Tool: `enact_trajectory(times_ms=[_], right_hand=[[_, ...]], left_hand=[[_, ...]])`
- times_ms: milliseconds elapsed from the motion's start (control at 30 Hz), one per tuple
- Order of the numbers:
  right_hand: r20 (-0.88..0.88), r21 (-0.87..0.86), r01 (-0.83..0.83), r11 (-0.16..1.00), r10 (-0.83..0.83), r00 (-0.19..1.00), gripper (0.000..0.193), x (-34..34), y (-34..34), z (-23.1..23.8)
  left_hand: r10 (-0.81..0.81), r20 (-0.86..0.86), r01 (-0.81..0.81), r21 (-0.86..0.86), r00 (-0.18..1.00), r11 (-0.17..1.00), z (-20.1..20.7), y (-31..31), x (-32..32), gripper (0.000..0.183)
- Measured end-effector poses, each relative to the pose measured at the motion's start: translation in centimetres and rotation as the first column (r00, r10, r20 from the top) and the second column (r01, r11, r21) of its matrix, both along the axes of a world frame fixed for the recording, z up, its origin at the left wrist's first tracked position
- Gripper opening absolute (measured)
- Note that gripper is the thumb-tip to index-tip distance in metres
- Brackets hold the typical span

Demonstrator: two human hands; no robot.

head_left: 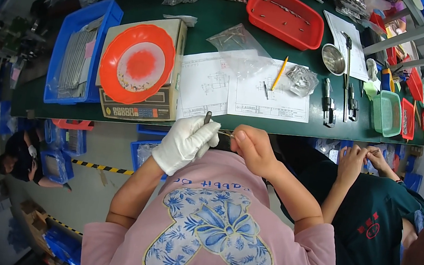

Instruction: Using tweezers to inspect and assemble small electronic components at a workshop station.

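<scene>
My left hand [187,142], in a white glove, is closed, and the end of a small dark cylindrical rod [207,117] sticks up from its fingers. Bare, my right hand [254,148] pinches a thin metal pin [226,134] between thumb and forefinger. The pin points toward the gloved fingertips; whether it touches the rod is hidden. Both hands are in front of my body at the bench's near edge. Just beyond them lie two printed drawing sheets [203,99], with a small pin-like piece [266,91], a yellow pencil [280,73] and a clear bag of small parts [302,80] on the right one.
A scale [169,72] bearing an orange bowl [109,58] stands left, beside a blue bin [53,77] of metal rods. Farther back is a red tray [311,41]. Micrometers [329,103], a metal bowl [333,59] and a green basket [386,113] lie right. A co-worker [367,225] sits close right.
</scene>
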State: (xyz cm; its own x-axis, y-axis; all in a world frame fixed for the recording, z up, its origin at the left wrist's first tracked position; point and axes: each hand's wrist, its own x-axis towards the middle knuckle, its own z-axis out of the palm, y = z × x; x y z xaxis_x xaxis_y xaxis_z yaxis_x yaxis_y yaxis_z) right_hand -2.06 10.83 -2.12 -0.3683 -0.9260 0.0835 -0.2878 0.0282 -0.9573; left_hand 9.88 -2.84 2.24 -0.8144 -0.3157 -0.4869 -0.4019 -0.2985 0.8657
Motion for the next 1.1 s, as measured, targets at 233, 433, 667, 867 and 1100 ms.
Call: enact_trajectory(times_ms=[233, 433, 667, 867, 1100], right_hand=[[-0.657, -0.145, -0.063, 0.987, -0.049, 0.752, 0.015, -1.0, -0.4, 0.8], [0.101, 0.052, -0.023, 0.998, 0.018, 0.995, 0.014, 0.0, 0.0, 0.9], [-0.695, -0.133, -0.054, 0.990, -0.055, 0.717, 0.012, -0.7, -0.5, 0.8], [0.961, 0.050, -0.151, 0.987, -0.007, 0.277, 0.032, 0.3, -0.2, 1.1], [0.998, 0.042, -0.225, 0.974, -0.053, -0.041, 0.030, -0.5, -0.2, 0.8]], left_hand=[[-0.026, 0.039, 0.025, 0.028, 0.999, 0.999, 0.1, -0.2, -0.1, 0.032], [-0.182, -0.117, 0.129, -0.361, 0.976, 0.924, 0.0, -0.6, -0.2, 0.030], [-0.065, 0.046, 0.070, -0.103, 0.997, 0.992, -0.3, -0.3, -0.4, 0.029], [-0.255, -0.118, 0.139, -0.589, 0.960, 0.796, -0.4, -0.7, -1.1, 0.020], [-0.410, -0.142, 0.138, -0.802, 0.901, 0.582, -1.2, -1.7, -1.4, 0.014]])
